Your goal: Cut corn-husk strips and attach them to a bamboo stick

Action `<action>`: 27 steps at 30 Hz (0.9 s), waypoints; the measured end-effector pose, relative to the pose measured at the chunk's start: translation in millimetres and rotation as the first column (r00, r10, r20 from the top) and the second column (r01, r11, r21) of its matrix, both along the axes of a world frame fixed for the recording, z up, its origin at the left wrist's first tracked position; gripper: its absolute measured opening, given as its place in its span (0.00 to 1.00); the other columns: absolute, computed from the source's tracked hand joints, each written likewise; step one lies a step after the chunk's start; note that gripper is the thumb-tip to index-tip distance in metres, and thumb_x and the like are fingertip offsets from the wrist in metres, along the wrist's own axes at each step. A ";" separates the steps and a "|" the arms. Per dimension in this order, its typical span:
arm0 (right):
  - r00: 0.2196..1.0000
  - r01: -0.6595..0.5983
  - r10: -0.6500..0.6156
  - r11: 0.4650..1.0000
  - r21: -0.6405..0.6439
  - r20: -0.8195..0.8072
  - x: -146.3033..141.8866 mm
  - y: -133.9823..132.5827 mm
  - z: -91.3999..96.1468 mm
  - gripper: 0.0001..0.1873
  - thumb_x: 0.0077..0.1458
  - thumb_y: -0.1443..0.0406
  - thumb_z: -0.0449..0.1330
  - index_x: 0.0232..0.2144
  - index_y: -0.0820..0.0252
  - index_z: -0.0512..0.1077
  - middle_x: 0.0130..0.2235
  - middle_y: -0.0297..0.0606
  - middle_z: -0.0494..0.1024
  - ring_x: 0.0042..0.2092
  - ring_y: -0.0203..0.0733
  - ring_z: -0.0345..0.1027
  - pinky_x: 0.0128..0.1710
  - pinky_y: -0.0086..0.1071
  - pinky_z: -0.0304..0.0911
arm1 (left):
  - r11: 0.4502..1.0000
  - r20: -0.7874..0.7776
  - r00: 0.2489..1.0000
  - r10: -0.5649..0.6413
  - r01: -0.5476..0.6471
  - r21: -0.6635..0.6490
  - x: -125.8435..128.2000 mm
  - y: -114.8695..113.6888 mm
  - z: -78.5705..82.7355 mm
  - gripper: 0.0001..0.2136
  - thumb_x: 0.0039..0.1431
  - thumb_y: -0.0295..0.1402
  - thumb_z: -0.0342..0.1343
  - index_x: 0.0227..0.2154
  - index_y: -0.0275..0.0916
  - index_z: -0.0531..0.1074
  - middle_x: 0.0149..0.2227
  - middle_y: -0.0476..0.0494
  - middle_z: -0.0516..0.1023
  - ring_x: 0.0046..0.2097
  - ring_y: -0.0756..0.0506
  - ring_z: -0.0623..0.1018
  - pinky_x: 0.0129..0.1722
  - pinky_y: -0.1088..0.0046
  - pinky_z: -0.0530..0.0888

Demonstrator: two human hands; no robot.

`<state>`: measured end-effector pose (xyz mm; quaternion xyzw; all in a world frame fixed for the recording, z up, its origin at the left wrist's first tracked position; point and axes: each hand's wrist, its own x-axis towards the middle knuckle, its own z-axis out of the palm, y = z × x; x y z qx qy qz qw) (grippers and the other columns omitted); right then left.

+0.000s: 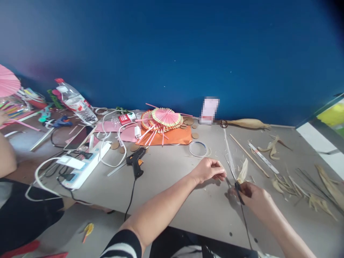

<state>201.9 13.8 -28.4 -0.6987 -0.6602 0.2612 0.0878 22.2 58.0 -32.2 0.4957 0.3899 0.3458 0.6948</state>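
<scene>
The left hand (pixel 211 171) pinches a thin pale dried leaf strip (pixel 243 171); the right hand (pixel 251 193) grips black scissors (pixel 238 188) beside it. The strip looks light and brittle, best pinched near its base

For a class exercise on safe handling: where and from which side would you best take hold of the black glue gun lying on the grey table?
Probably by the handle of the glue gun, which points toward the near table edge with its cord trailing off it. Come from the near side; the nozzle aims away, toward the orange paper.
</scene>
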 end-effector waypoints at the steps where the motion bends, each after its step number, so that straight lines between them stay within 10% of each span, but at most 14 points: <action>1: 0.998 0.001 -0.001 1.000 0.002 0.068 -3.2 -0.3 3.9 0.13 0.40 0.54 0.54 0.19 0.57 0.63 0.19 0.32 0.68 0.22 0.36 0.59 0.22 0.26 0.53 | 0.999 -0.054 0.998 0.021 -0.018 0.047 -0.4 -2.5 5.3 0.05 0.45 0.31 0.50 0.19 0.35 0.65 0.24 0.47 0.72 0.24 0.52 0.73 0.23 0.79 0.66; 7: 0.950 -0.130 0.108 0.990 0.057 0.294 -13.2 3.1 11.1 0.13 0.44 0.53 0.50 0.22 0.56 0.61 0.21 0.35 0.70 0.25 0.42 0.65 0.22 0.28 0.53 | 0.889 -0.634 0.735 0.241 0.095 0.448 -23.2 -32.6 26.8 0.08 0.47 0.31 0.46 0.21 0.37 0.69 0.22 0.47 0.74 0.26 0.50 0.72 0.30 0.76 0.66; 15: 0.853 -0.298 0.256 0.954 0.021 0.455 -25.2 9.6 12.6 0.12 0.47 0.56 0.49 0.26 0.58 0.64 0.26 0.40 0.71 0.27 0.45 0.67 0.21 0.29 0.48 | 0.920 -0.866 0.443 0.233 0.188 0.344 -60.3 -53.2 13.7 0.10 0.48 0.36 0.48 0.22 0.38 0.72 0.24 0.44 0.76 0.28 0.47 0.74 0.27 0.76 0.65; 21: 0.840 -0.328 0.327 0.942 -0.076 0.434 -32.4 19.7 22.1 0.13 0.44 0.54 0.51 0.22 0.58 0.64 0.24 0.38 0.71 0.26 0.44 0.65 0.22 0.29 0.46 | 0.916 -0.892 0.241 0.382 0.029 0.400 -90.6 -61.9 13.7 0.17 0.48 0.48 0.47 0.23 0.40 0.71 0.25 0.43 0.75 0.30 0.45 0.74 0.29 0.73 0.66; 27: 0.919 -0.289 0.301 0.954 -0.084 0.256 -26.8 20.9 16.7 0.13 0.40 0.54 0.54 0.23 0.57 0.63 0.24 0.34 0.71 0.26 0.40 0.64 0.22 0.27 0.48 | 0.632 -0.676 -0.213 0.705 -0.242 0.736 -170.6 -81.7 9.0 0.13 0.51 0.42 0.46 0.37 0.41 0.65 0.38 0.41 0.70 0.41 0.43 0.70 0.36 0.70 0.66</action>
